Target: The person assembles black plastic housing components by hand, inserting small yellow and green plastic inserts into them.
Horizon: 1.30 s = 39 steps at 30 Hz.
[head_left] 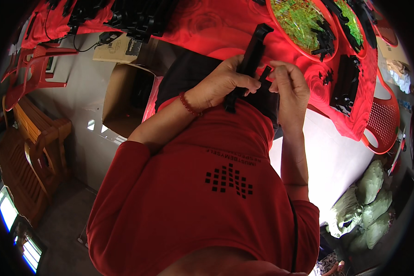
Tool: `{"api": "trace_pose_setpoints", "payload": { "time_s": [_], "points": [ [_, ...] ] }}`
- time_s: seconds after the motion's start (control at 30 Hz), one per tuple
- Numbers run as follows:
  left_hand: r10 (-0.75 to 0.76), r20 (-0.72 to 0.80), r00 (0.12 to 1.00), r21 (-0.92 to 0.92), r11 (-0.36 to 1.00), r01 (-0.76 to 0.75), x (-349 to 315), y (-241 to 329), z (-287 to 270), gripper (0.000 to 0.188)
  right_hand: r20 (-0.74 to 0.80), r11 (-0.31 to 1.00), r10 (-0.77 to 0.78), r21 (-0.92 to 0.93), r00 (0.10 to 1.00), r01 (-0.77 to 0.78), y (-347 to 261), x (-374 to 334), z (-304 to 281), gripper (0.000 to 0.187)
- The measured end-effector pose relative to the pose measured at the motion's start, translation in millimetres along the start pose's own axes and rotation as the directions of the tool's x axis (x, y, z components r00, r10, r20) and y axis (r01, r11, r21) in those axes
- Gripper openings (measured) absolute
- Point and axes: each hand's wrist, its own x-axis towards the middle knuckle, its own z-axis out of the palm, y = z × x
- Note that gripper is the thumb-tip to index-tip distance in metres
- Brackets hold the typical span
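Black plastic long bar [251, 57] slanting above lap [184, 71]; left hand [225, 82] clamping its middle, likely steadying it. Right hand [290, 85] bunching fingertips beside small black strip [265, 73]; pinch on it unclear. Round orange-rimmed tray [301, 53] holding green pieces [293, 20], sitting on red-clothed surface [207, 25], presumably for reach.

Before me is the table [207, 27], with parts [142, 18] at its left and a basket [336, 46] of strips [294, 20] at its right. Over my lap, a bar [253, 55] sits in my left hand [227, 79], a piece [265, 73] between it and my right hand [290, 85]. A carton [115, 96] and bench [37, 181] stand to my left, a chair [385, 119] and sacks [376, 207] to my right.
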Motion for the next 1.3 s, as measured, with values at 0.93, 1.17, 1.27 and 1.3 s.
{"api": "trace_pose_setpoints", "payload": {
  "time_s": [0.93,1.17,1.27,1.3],
  "points": [
    [-0.085,0.138,0.987,-0.044,0.995,0.092,3,-6,-17,0.049,-0.085,0.998,0.057,0.043,0.995,-0.054,2,7,-5,0.013],
    [-0.158,0.189,0.969,-0.244,0.948,0.203,12,-16,-33,0.057,-0.1,0.994,0.094,0.062,0.991,-0.088,0,9,-2,0.013],
    [-0.169,0.183,0.968,-0.263,0.941,0.214,14,-18,-37,0.051,-0.111,0.994,0.069,0.092,0.991,-0.059,2,12,0,0.013],
    [-0.178,0.193,0.965,-0.281,0.932,0.228,14,-19,-37,0.048,-0.11,0.995,0.067,0.086,0.992,-0.057,2,13,1,0.013]
  ]
}}
